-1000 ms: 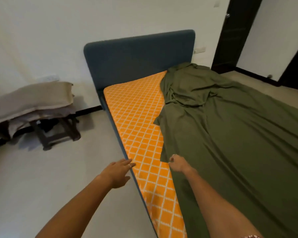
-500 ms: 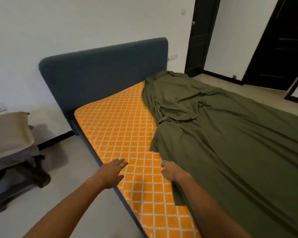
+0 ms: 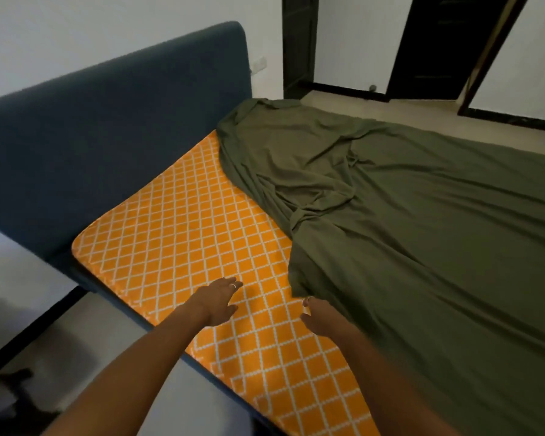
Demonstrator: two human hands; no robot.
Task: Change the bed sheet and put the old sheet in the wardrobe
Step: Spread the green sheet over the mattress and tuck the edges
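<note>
Head view looks down along a bed with a dark blue headboard (image 3: 114,127) at the far left. An orange mattress (image 3: 183,247) with a white diamond pattern lies bare along the near side and up to the headboard. A green sheet (image 3: 422,247) covers the rest of the bed, bunched in folds near the headboard and spread flatter toward the right; its near edge ends in a loose corner just beyond the right hand.

Both bare arms reach forward over the mattress. The left hand (image 3: 217,302) is flat with fingers straight and relaxed, a ring on one finger, holding nothing; whether it touches the mattress I cannot tell. The right hand (image 3: 320,317) is at the edge of the sheet, its fingers loosely curved with the thumb apart, gripping nothing that shows.

Beyond the bed are a pale floor (image 3: 390,111), white walls and dark door frames (image 3: 299,42).
</note>
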